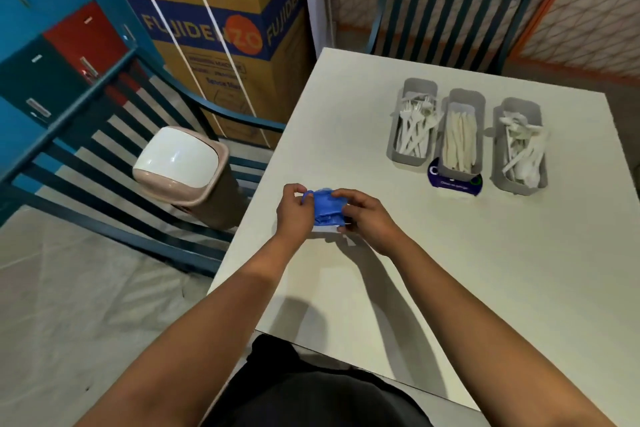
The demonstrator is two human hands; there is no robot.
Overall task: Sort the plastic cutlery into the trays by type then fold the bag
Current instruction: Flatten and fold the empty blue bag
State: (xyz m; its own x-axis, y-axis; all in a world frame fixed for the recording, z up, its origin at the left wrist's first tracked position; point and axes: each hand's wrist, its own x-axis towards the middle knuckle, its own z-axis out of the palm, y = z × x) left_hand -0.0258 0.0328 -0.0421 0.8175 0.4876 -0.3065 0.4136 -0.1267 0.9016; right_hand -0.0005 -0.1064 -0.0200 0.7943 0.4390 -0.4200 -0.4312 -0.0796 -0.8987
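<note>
- Head view is showing a big cardboard box (221, 28) reading "FUJIDENZO".
- Both arms are reaching forward over the tabletop (433, 253).
- Left hand (294, 210) and right hand (362, 215) are pinching the small folded blue bag (325, 206), fingers curled on it.
- Three grey trays (464, 135) are holding sorted white cutlery (415, 128).

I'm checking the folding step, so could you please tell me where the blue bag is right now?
In the head view the blue bag is held between the left hand and right hand, just above the table near its left edge, well short of the three trays.
</note>
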